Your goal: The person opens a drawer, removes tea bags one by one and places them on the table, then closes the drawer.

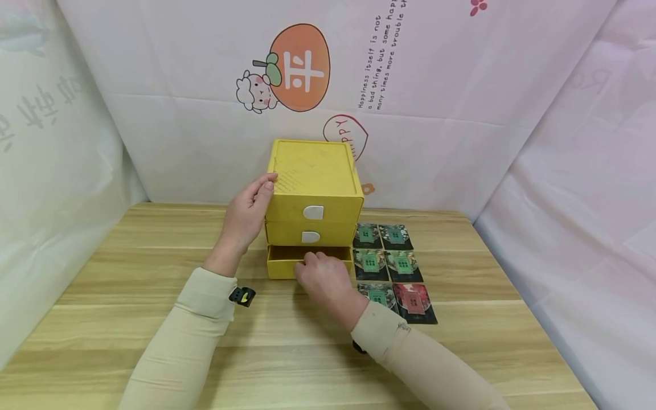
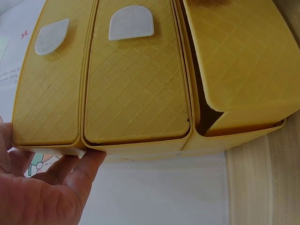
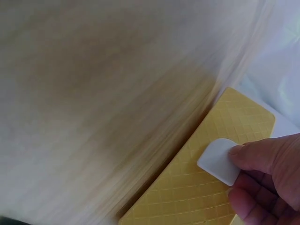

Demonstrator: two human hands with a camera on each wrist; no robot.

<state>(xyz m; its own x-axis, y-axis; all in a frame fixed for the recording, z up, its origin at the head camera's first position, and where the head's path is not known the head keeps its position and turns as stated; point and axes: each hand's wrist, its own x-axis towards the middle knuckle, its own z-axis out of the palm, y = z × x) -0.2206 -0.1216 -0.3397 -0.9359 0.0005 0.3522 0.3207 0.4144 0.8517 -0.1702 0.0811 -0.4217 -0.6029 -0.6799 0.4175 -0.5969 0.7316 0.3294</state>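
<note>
A yellow three-drawer box (image 1: 315, 168) stands on the table, with its bottom drawer (image 1: 281, 270) pulled partway out. White tab handles mark the upper two drawer fronts. My left hand (image 1: 241, 219) rests against the box's upper left side, fingertips at the top edge. Down at the bottom drawer, my right hand (image 1: 326, 280) pinches its white tab (image 3: 218, 160), the thumb lying over it. The part of the drawer's inside that shows holds nothing. In the left wrist view, the bottom drawer front (image 2: 248, 56) juts out past the other two.
To the right of the box, several flat, dark square packets with green labels (image 1: 370, 262) lie in rows, along with one red packet (image 1: 413, 302). The right forearm partly covers the front ones. A printed white cloth (image 1: 215, 142) hangs behind the wooden table (image 1: 287, 353).
</note>
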